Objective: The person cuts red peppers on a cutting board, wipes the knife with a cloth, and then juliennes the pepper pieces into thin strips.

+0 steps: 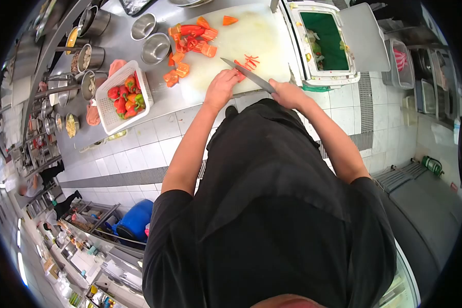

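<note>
Wrapped round the handle of a knife [251, 76], my right hand [287, 94] is at the near edge of the white cutting board [236, 38]. The blade points up and left across the board. My left hand [222, 88] has its fingers bent together on a red pepper piece [241, 76], close beside the blade. Thin red strips [251, 62] lie just beyond the knife. Larger cut red and orange pepper pieces [192, 41] are heaped on the board's left side, and one orange piece [230, 20] lies near its far edge.
Left of the board, a white basket [147, 95] holds whole peppers. Metal bowls [155, 49] stand on the steel counter [167, 97]. At the right is an open bin [326, 41] with a green liner. Two people are far off at the left.
</note>
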A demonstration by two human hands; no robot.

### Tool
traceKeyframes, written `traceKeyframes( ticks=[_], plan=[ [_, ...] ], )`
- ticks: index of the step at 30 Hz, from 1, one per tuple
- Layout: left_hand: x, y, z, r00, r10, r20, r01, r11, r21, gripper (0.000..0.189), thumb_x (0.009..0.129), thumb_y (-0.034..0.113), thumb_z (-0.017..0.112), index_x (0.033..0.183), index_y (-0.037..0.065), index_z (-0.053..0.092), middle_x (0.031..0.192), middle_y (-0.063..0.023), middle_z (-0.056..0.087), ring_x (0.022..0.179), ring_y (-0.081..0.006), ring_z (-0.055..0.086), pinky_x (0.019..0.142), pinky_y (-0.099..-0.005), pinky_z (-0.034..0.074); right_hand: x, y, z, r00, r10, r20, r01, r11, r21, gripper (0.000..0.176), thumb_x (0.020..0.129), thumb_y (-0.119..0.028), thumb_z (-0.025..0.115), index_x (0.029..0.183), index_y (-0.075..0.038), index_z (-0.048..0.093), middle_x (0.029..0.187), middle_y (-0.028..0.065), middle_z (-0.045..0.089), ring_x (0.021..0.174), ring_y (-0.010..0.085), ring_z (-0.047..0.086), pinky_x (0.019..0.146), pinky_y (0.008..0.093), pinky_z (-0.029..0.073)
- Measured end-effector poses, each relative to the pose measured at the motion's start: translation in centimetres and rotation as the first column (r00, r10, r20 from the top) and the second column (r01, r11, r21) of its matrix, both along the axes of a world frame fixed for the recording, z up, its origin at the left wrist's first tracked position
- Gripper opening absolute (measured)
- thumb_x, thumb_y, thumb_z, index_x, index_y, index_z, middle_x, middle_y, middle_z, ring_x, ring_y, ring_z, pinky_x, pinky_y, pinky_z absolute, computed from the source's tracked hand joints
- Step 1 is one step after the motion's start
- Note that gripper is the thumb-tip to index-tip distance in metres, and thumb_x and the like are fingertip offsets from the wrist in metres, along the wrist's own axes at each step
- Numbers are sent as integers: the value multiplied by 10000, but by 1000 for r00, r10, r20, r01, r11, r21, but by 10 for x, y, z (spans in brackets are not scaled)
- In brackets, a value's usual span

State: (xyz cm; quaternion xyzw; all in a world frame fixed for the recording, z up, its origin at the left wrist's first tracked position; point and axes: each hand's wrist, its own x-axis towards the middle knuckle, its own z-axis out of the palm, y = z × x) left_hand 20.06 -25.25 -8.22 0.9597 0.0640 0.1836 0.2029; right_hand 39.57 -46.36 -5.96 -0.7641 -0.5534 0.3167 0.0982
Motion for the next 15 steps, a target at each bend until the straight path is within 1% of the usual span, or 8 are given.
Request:
traceKeyframes(
  ticks=[1,3,5,7,8,11,13,15],
  plan=[
    [2,2,-1,1000,4,22,-3,1000,-20,392,794,-67,634,1142,84,734,1194,-67,674,1102,-298,647,979,-410,555,2,-3,0,1000,-7,4,7,1000,-3,348,940,-45,566,1283,-89,524,902,223,749,859,425,746,744,550,578],
    [3,5,-1,1000,-3,29,4,1000,-27,381,794,-68,635,1132,78,735,1185,-75,677,1090,-304,650,974,-411,557,1,-1,15,986,-19,163,32,996,-81,337,944,-39,558,1276,-87,529,925,233,750,887,420,748,763,552,576],
    [0,3,-3,999,-16,29,17,999,-41,371,793,-69,636,1121,72,736,1176,-82,679,1079,-311,653,969,-412,560,-8,-4,32,977,-67,203,84,994,-75,326,937,-33,559,1257,-88,535,890,218,750,870,415,751,744,545,578],
    [0,2,-7,999,19,31,-17,999,-36,367,798,-67,633,1125,66,730,1166,-91,680,1091,-311,647,977,-410,555,-14,-9,50,962,-52,267,71,995,-64,313,926,-29,567,1233,-84,545,838,187,748,820,401,755,698,531,581],
    [2,2,-6,999,17,34,-16,999,-36,367,798,-67,633,1125,66,730,1166,-91,680,1091,-311,647,977,-410,555,-19,-11,50,953,-27,303,48,997,-62,290,927,-35,573,1214,-78,552,797,165,743,763,392,754,649,516,578],
    [3,4,-5,1000,10,18,-9,1000,-14,347,809,-61,627,1118,62,722,1168,-94,682,1107,-309,643,983,-410,551,-28,-23,57,951,-10,309,36,996,-80,273,943,-41,568,1214,-75,551,799,164,745,743,384,753,629,512,574],
    [2,6,-7,999,15,-42,-16,1000,-17,329,819,-55,621,1111,62,717,1172,-94,685,1124,-306,640,991,-411,547,-34,-28,61,944,6,330,26,995,-93,267,949,-42,563,1214,-76,549,793,163,743,735,384,750,626,512,572],
    [3,4,-4,999,17,-36,-18,999,-29,324,821,-54,621,1107,63,717,1174,-92,687,1124,-307,642,993,-412,548,-35,-28,57,938,18,347,19,995,-103,262,955,-43,559,1214,-77,548,788,162,740,727,384,747,624,512,570]
  ],
)
